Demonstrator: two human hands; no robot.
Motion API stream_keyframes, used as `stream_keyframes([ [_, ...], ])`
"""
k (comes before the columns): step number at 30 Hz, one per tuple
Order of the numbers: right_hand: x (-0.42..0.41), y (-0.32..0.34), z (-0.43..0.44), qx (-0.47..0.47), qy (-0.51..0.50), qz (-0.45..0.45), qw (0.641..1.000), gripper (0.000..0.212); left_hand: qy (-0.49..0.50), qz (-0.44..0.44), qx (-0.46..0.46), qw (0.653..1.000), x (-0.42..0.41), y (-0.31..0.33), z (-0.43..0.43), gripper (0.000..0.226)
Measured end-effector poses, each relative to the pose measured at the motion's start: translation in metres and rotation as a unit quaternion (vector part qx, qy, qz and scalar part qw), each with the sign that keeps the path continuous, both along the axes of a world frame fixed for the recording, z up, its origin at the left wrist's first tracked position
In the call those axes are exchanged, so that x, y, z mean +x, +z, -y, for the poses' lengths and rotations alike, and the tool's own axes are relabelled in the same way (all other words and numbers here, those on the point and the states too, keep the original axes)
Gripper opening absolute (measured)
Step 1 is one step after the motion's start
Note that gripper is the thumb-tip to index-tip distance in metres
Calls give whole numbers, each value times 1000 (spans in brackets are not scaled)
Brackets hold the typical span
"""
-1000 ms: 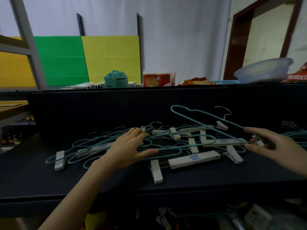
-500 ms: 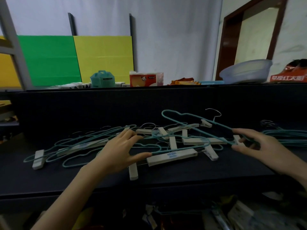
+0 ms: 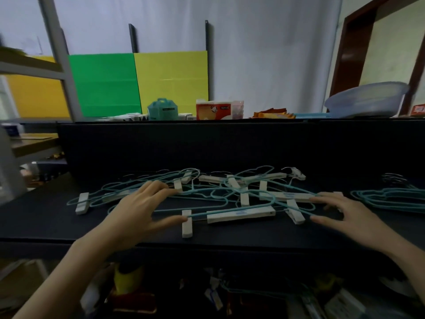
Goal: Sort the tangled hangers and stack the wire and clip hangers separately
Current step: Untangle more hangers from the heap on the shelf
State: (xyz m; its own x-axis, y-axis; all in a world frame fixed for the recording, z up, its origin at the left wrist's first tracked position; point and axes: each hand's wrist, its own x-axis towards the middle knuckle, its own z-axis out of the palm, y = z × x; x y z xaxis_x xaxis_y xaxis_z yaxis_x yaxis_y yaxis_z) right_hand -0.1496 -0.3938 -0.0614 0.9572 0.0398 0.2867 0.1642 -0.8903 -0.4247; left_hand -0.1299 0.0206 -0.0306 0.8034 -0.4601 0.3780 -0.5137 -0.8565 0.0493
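Two hands, both flat and spread, nothing gripped. Landmark is the front clip hanger [image 3: 241, 214], a white bar at the near edge of the tangled pile [image 3: 207, 194] on the dark shelf [image 3: 46, 222].

Left of it is the left hand [image 3: 140, 210]. Its fingers are straight and apart, resting on teal wire loops, and the thumb tip touches wire just beside the hanger's left clip.

The hanger's long axis runs left-right, between the hands. A teal wire hanger [image 3: 197, 215] crosses its bar, so it is likely snagged.

Right of it is the right hand [image 3: 342, 212]. Its fingers are splayed, fingertips touch another white bar behind, and the thumb is just beside the hanger's right clip.

Further right, well apart, is the wire stack [image 3: 391, 199], teal hangers nested together.

Judgement: one hand sits at each end, about equally near. The right hand is nearer the wire stack, so a freed wire hanger probably goes that way.
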Motion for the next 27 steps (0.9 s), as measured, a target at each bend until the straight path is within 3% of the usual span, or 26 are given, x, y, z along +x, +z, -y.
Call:
stream_keyframes([
  [4, -13, 5, 14, 42, 18, 41, 998, 90, 9, 32, 19, 999, -10, 11, 21, 98],
  [9, -45, 17, 70, 52, 10, 49, 997, 88, 8, 46, 18, 999, -15, 12, 80, 110],
  [14, -82, 30, 154, 76, -17, 25, 997, 92, -14, 34, -7, 999, -24, 3, 172, 115],
  [20, -124, 35, 251, 102, -59, 41, 992, 88, -65, 39, -33, 997, -26, -12, 293, 103],
  [22, -136, 33, 277, 107, -68, 50, 991, 75, -86, 39, -38, 995, -23, -14, 329, 105],
  [25, -149, 31, 313, 117, -100, 48, 987, 33, -120, 37, -47, 991, -16, -14, 382, 105],
  [27, -153, 31, 332, 110, -124, 53, 985, 34, -132, 41, -47, 989, -10, -15, 414, 101],
])
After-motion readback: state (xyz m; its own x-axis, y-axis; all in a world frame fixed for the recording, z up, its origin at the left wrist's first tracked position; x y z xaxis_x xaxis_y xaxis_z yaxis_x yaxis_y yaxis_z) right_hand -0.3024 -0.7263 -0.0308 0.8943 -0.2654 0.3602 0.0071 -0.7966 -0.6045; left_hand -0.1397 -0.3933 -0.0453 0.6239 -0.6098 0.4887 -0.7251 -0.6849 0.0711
